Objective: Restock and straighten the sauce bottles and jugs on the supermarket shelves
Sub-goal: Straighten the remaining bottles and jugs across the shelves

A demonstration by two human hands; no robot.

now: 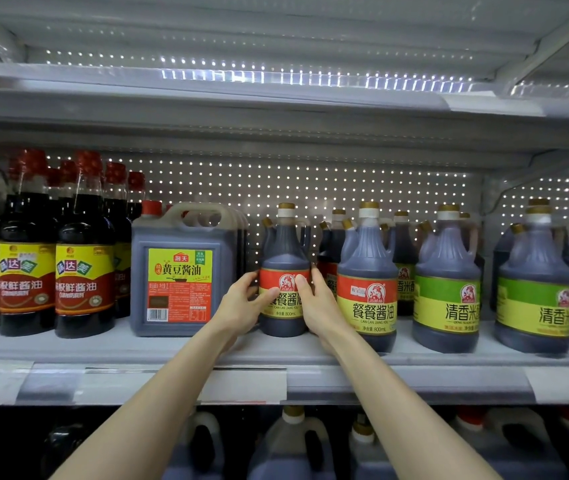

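Observation:
A dark soy sauce bottle [284, 258] with a red and yellow label and a gold cap stands upright on the middle shelf [172, 348]. My left hand [241, 306] grips its left side, thumb across the label. My right hand [317, 306] grips its right side, thumb on the label's front. A matching bottle [367, 282] stands just to its right, closer to the shelf edge. More bottles of the same kind stand behind, partly hidden.
A square soy sauce jug [180, 271] sits left of the held bottle, then tall red-capped bottles [83, 258]. Green-labelled vinegar bottles [447, 285] fill the right. Price-tag strips [241, 386] line the shelf edge. Large jugs [293, 445] stand on the shelf below.

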